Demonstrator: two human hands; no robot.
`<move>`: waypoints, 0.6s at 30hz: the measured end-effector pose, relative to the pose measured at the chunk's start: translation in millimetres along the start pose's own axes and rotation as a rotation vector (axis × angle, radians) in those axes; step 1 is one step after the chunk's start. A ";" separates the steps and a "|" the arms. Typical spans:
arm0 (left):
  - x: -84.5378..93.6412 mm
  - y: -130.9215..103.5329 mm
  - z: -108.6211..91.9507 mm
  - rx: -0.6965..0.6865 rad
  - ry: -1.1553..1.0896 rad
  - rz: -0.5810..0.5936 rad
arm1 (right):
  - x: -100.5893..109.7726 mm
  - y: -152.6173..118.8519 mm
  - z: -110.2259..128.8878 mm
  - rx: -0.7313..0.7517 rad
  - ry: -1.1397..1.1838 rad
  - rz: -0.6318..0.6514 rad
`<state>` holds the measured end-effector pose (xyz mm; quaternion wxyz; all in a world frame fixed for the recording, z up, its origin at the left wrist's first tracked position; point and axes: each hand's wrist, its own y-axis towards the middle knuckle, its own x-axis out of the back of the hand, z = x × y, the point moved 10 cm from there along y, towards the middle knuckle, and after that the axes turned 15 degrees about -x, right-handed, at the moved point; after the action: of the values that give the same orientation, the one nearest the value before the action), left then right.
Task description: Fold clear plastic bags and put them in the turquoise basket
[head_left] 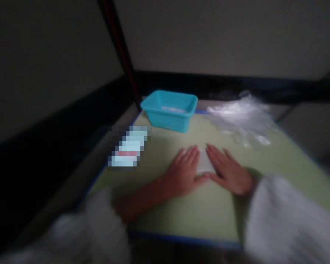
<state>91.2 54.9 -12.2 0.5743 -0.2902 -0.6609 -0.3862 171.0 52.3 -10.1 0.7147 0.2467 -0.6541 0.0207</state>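
Observation:
Between my two hands a small flat white piece [205,162], perhaps paper or plastic, lies on the table; its kind is too blurred to tell. My left hand [183,170] rests flat over its left side with fingers stretched forward. From the right, my right hand [228,169] presses flat on the other side, fingers also stretched out. The two thumbs meet at the near edge of the piece. Both palms face down, and parts of the white piece are hidden under the fingers.
A turquoise plastic basin [167,119] with something pale inside stands at the table's far left. Clear crumpled plastic bags [243,117] lie at the far right. A pixelated, lit rectangle [130,146] is near the left edge. The pale green table [181,216] has a blue rim.

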 end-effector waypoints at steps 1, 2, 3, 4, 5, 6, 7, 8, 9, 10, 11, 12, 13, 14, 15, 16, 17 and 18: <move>0.1 -1.0 1.0 0.003 0.006 0.000 | -0.3 -0.3 -1.5 -0.005 0.001 -0.002; 0.4 -2.1 2.2 0.005 0.013 0.001 | -0.6 -0.4 -2.9 -0.010 0.002 -0.003; 0.7 -3.1 3.3 0.005 0.019 0.003 | -0.8 -0.6 -4.0 -0.013 0.006 -0.005; 0.8 -4.1 4.3 0.005 0.024 0.008 | -0.7 -0.7 -4.9 -0.013 0.010 -0.007; 0.8 -5.2 5.4 0.006 0.027 0.016 | -0.6 -0.8 -5.4 -0.011 0.015 -0.009; 0.6 -6.1 6.7 0.008 0.028 0.028 | -0.4 -0.9 -5.9 -0.009 0.020 -0.010; 0.3 -7.0 7.9 0.012 0.029 0.041 | -0.5 -1.0 -6.4 -0.008 0.023 -0.008; 0.3 -7.8 9.1 0.016 0.030 0.052 | -0.8 -1.1 -7.2 -0.010 0.026 -0.003; 0.5 -8.3 10.0 0.018 0.031 0.059 | -1.4 -1.3 -8.4 -0.017 0.029 0.004; 0.9 -8.6 10.5 0.018 0.032 0.062 | -2.0 -1.6 -10.3 -0.029 0.032 0.013; 1.1 -8.7 10.7 0.015 0.032 0.061 | -2.4 -2.1 -12.7 -0.045 0.037 0.020; 1.2 -8.7 10.8 0.012 0.032 0.059 | -2.5 -2.6 -15.5 -0.061 0.043 0.025; 1.1 -8.6 10.7 0.009 0.032 0.054 | -2.5 -3.2 -18.6 -0.077 0.051 0.031; 0.6 -8.6 10.6 0.006 0.030 0.049 | -2.3 -3.6 -21.6 -0.088 0.063 0.040; -0.1 -8.7 10.5 0.005 0.027 0.044 | -2.3 -3.7 -24.5 -0.094 0.080 0.055; -0.8 -8.8 10.6 0.005 0.024 0.040 | -2.5 -3.3 -27.3 -0.095 0.105 0.081; -1.6 -9.0 10.9 0.006 0.018 0.036 | -2.8 -2.4 -30.2 -0.095 0.142 0.113; -2.3 -9.3 11.3 0.005 0.010 0.036 | -2.7 -0.6 -33.8 -0.101 0.193 0.149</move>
<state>77.9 59.6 -16.6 0.5852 -0.2987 -0.6538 -0.3754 202.1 65.4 -13.6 0.7823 0.1578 -0.5991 0.0644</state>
